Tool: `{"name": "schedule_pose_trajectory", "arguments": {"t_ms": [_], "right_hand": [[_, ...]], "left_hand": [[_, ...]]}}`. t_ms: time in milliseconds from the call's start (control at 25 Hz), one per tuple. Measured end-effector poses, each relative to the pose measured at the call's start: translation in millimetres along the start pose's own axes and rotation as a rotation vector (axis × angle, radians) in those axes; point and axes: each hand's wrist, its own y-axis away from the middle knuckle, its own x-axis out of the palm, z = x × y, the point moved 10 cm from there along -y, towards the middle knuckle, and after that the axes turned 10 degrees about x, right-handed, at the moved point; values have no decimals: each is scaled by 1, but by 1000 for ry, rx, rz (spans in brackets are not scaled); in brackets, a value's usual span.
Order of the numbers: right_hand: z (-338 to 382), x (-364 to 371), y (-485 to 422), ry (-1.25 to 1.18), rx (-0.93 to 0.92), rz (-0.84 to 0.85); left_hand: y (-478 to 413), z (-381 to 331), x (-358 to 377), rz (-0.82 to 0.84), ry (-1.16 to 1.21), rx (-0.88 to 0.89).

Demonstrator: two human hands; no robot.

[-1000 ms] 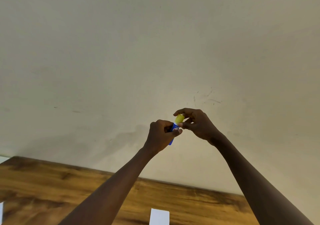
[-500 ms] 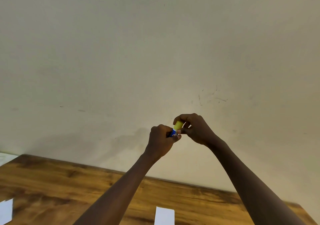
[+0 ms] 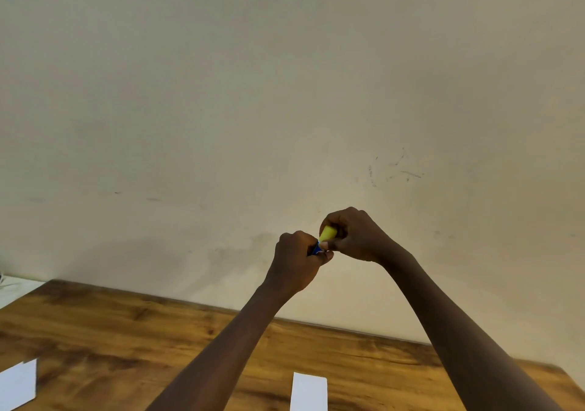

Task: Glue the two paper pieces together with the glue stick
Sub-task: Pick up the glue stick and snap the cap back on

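Both hands are raised in front of the wall, above the table. My left hand (image 3: 297,257) is closed around the blue body of the glue stick (image 3: 316,248), most of it hidden in the fist. My right hand (image 3: 356,236) pinches its yellow cap (image 3: 327,233); the cap looks seated on the body. One white paper piece (image 3: 308,391) lies on the table near the bottom edge of the view. A second white paper piece (image 3: 17,383) lies at the bottom left, partly cut off.
A brown wooden table (image 3: 126,331) fills the lower part of the view, its far edge against a plain beige wall (image 3: 285,94). A white surface (image 3: 15,287) shows past the table's left corner.
The view has tilted down a little, so more of the table and the left paper show. Both hands stay on the glue stick and have drawn closer together around the cap.
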Motion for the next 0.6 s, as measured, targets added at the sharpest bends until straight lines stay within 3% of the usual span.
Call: {"name": "schedule_pose_trajectory", "arguments": {"t_ms": [320,600], "right_hand": [[-10,0,0,-60,37,33],[-27,5,2,-197,140,11]], "left_hand": [[0,-9,0,1,-83,51],[0,-3,-9,-64,-8,31]]}}
